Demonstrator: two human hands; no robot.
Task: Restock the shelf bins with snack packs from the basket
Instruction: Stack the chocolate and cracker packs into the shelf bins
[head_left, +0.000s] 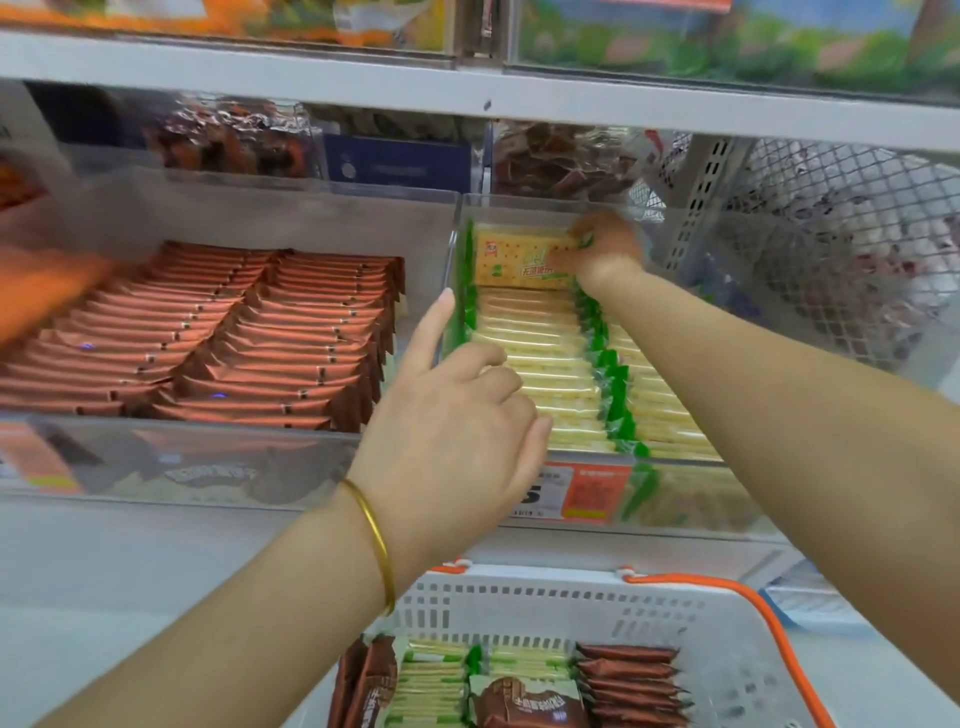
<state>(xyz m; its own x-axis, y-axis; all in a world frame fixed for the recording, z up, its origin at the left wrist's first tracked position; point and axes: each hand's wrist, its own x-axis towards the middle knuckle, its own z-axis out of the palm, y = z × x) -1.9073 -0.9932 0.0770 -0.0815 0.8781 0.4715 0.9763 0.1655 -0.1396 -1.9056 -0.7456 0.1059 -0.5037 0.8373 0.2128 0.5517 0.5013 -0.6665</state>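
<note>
Basket; "5" price tag; cracker pack

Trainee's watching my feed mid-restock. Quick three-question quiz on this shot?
1. True or false: the right hand grips a brown pack.
2. Where is that hand working? A) brown-pack bin B) cracker bin C) top shelf
3. Fill in: spare packs wait in the white ____ below.
Key: 1 false, it pinches a cracker pack; 2 B; 3 basket.
</note>
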